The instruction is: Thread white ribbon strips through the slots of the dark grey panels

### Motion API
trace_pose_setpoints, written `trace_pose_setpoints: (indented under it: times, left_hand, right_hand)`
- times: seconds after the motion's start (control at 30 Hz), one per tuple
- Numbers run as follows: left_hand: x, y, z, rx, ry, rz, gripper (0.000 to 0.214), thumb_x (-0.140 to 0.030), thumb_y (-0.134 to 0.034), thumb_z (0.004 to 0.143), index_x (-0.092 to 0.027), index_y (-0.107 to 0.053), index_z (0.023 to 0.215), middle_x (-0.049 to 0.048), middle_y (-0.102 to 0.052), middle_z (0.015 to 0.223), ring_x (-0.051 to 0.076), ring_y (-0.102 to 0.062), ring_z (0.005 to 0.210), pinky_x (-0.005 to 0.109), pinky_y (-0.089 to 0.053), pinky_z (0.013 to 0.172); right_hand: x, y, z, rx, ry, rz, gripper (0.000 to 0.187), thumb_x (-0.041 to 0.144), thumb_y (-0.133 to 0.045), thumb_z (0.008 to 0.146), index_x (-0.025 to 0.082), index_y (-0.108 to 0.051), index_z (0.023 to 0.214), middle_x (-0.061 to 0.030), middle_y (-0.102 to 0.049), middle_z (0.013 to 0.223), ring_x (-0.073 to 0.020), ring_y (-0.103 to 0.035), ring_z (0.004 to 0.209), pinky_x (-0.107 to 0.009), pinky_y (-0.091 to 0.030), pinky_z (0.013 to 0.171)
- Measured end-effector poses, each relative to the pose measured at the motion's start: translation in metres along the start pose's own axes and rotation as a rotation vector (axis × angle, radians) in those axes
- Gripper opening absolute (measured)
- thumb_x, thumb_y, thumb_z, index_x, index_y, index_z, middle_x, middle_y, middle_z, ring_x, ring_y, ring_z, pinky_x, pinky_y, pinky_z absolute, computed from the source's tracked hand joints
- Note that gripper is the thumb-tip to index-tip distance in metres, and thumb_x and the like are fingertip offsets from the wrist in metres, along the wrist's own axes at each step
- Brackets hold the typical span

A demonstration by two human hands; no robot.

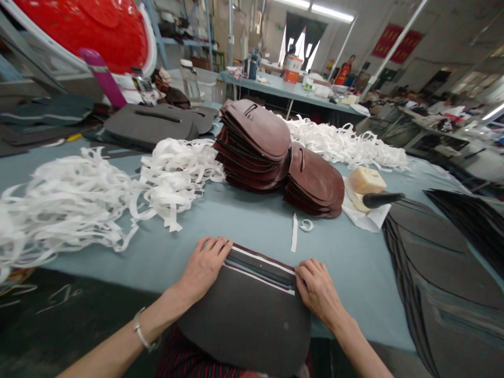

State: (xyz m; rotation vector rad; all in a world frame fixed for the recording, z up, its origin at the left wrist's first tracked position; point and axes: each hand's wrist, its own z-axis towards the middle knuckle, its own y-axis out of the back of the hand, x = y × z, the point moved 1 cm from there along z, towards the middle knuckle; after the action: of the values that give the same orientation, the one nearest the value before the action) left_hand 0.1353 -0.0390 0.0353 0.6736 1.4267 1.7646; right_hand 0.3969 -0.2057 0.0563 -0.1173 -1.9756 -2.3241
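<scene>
1. Two long rows of work in this busy workshop, and the big one up front is a blue-grey covered table (pixel 244 231), running away from the camera toward a second bench (pixel 283 89) with bottles and boxes on it.
2. Two stacks of brown leather-look panels (pixel 252 142) sit mid-table, side by side and overlapping; too many layers to count; two heaps of white strip (pixel 66 210) flank them, one to the left, one behind to the right.
3. One tall stack of dark panels (pixel 437 273) fans out at the right edge of the table; more dark panels (pixel 151 123) lie at the far left.
4. One dark grey panel (pixel 248 320) right at the near table edge, overhanging toward the lap, pale strips along its straight side; it looks light, soft and floppy, so the best hold is along that straight strip edge, where it's firmest.
5. Two bare hands on it: left hand (pixel 202 268) at one end of the strip edge, right hand (pixel 317 286) at the other — fingers laid over, nothing clenched, though whether the thumbs pinch underneath can't be told.
6. One cream block (pixel 366 181) on white paper, a black handle (pixel 381 198) resting across it; one bracelet (pixel 142 328) on the left wrist; one loose white strip (pixel 294 232) and one small curl (pixel 306 225) just ahead of the panel.
</scene>
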Motion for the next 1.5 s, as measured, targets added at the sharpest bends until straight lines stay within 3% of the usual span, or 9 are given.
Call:
trace_pose_setpoints:
  times: [0.17,0.33,0.57,0.77,0.9,1.07,1.23,1.37,1.5]
  left_hand:
    - [-0.036,0.003,0.005,-0.026,0.05,-0.094,0.042,-0.006,-0.041,0.086,-0.021,-0.055,0.123,0.0101,-0.057,0.123,0.024,-0.049,0.116,0.043,-0.035,0.102]
    - [-0.069,-0.009,0.006,-0.054,0.045,-0.148,0.039,-0.01,-0.046,0.086,-0.022,-0.057,0.121,0.0105,-0.057,0.124,0.026,-0.048,0.119,0.044,-0.037,0.1]
    - [-0.07,-0.017,0.001,-0.05,0.037,-0.152,0.036,-0.01,-0.044,0.088,-0.018,-0.057,0.12,0.0113,-0.056,0.125,0.027,-0.047,0.12,0.043,-0.037,0.101]
    - [-0.069,-0.018,0.0,-0.022,0.052,-0.125,0.038,-0.011,-0.042,0.088,-0.015,-0.054,0.124,0.0119,-0.054,0.128,0.028,-0.045,0.122,0.044,-0.036,0.103]
    - [-0.074,-0.015,0.004,0.014,0.088,-0.063,0.047,-0.009,-0.04,0.087,-0.014,-0.045,0.134,0.0117,-0.055,0.126,0.027,-0.048,0.119,0.043,-0.038,0.101]
    - [-0.083,-0.009,0.012,0.048,0.034,0.071,0.043,-0.008,-0.041,0.086,-0.011,-0.053,0.127,0.0131,-0.059,0.12,0.029,-0.051,0.115,0.044,-0.041,0.098]
    - [-0.085,-0.012,0.011,0.044,0.003,0.105,0.049,-0.003,-0.04,0.084,-0.012,-0.051,0.131,0.0163,-0.057,0.123,0.03,-0.05,0.119,0.044,-0.042,0.099]
    - [-0.087,-0.016,0.007,0.058,-0.013,0.119,0.058,-0.001,-0.04,0.083,-0.023,-0.044,0.137,0.0162,-0.055,0.126,0.031,-0.049,0.121,0.045,-0.043,0.098]
    - [-0.089,-0.015,0.006,0.057,-0.025,0.156,0.055,-0.001,-0.04,0.084,-0.021,-0.047,0.135,0.0182,-0.055,0.126,0.032,-0.049,0.122,0.045,-0.044,0.098]
  right_hand:
    - [0.032,-0.008,0.041,-0.016,0.011,0.043,0.02,0.018,-0.043,0.095,0.017,-0.063,0.096,-0.0065,-0.06,0.089,-0.0183,-0.05,0.085,-0.031,-0.039,0.077]
    - [0.055,-0.024,0.071,0.042,0.053,-0.008,0.017,0.017,-0.048,0.093,0.018,-0.063,0.086,-0.0055,-0.059,0.085,-0.0184,-0.05,0.084,-0.029,-0.04,0.075]
    - [0.064,-0.032,0.081,0.115,0.065,-0.097,0.015,0.004,-0.054,0.083,0.016,-0.062,0.082,-0.008,-0.06,0.085,-0.0209,-0.052,0.081,-0.029,-0.041,0.065]
    - [0.052,-0.033,0.087,0.096,0.027,-0.086,0.01,0.011,-0.052,0.086,0.015,-0.061,0.084,-0.0055,-0.059,0.078,-0.0178,-0.053,0.074,-0.027,-0.041,0.066]
    - [0.057,-0.032,0.077,0.086,0.097,-0.064,0.012,0.01,-0.053,0.086,0.017,-0.062,0.09,-0.0052,-0.059,0.088,-0.0179,-0.051,0.083,-0.028,-0.042,0.073]
    - [0.068,-0.028,0.058,0.075,0.13,-0.121,0.019,0.009,-0.052,0.087,0.014,-0.06,0.103,-0.0085,-0.058,0.093,-0.0223,-0.048,0.085,-0.034,-0.042,0.073]
    - [0.038,-0.015,0.021,0.061,0.106,-0.149,0.022,0.008,-0.051,0.087,0.012,-0.06,0.108,-0.0094,-0.058,0.094,-0.0226,-0.047,0.086,-0.034,-0.043,0.074]
    - [0.01,-0.005,-0.012,0.041,0.084,-0.14,0.026,0.008,-0.049,0.088,0.008,-0.058,0.113,-0.0116,-0.058,0.095,-0.0231,-0.047,0.088,-0.035,-0.043,0.076]
    - [0.002,-0.001,-0.024,-0.001,0.082,-0.125,0.026,0.009,-0.048,0.089,0.007,-0.059,0.113,-0.0124,-0.058,0.094,-0.0229,-0.047,0.088,-0.035,-0.043,0.076]
